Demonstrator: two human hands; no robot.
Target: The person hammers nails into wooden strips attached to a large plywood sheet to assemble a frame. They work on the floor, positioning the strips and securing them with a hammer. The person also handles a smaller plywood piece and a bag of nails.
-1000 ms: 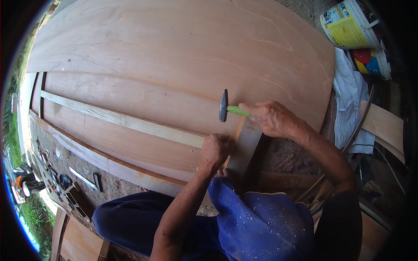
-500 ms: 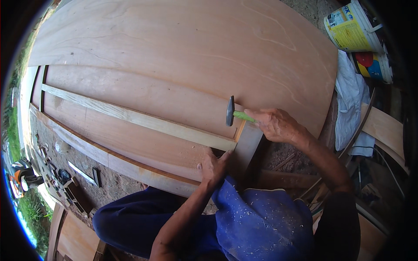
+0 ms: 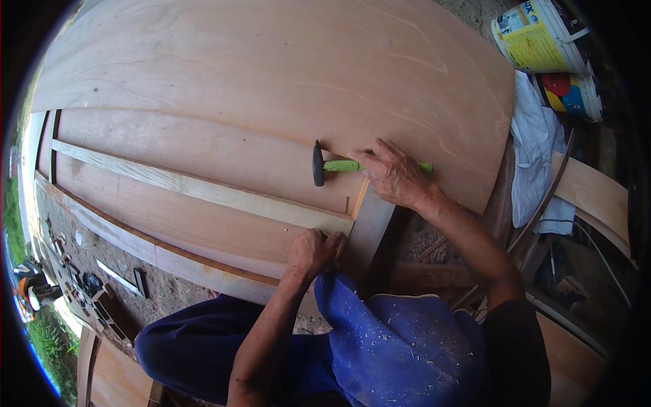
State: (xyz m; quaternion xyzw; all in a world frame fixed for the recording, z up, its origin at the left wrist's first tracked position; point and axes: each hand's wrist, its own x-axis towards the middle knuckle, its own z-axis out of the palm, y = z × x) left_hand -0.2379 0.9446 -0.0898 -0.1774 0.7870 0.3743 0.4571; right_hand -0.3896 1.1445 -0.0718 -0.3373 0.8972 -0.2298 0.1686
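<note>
My right hand (image 3: 393, 175) is closed round the green handle of a hammer (image 3: 332, 165), whose dark steel head points left, over or on the plywood sheet (image 3: 224, 61). The handle's end sticks out past my hand. A pale wooden strip (image 3: 203, 190) runs lengthwise in a frame and meets a wider crosspiece (image 3: 371, 220). Near that joint shows a thin nail (image 3: 347, 205). Just below the strip's end, my left hand (image 3: 314, 251) is closed, fingers curled in; whatever they grip is hidden.
A curved frame rail (image 3: 163, 247) runs along the near side. Scattered tools (image 3: 112, 308) lie on the ground at left. Paint buckets (image 3: 539, 41), a white sack (image 3: 532, 149) and bent wood pieces (image 3: 590, 193) are at right. My blue-clad knee (image 3: 190, 346) is close to the rail.
The hammer has gone from slanted to nearly level, and my grip now sits mid-handle. My left fingers have curled in below the strip. The whole view has shifted slightly.
</note>
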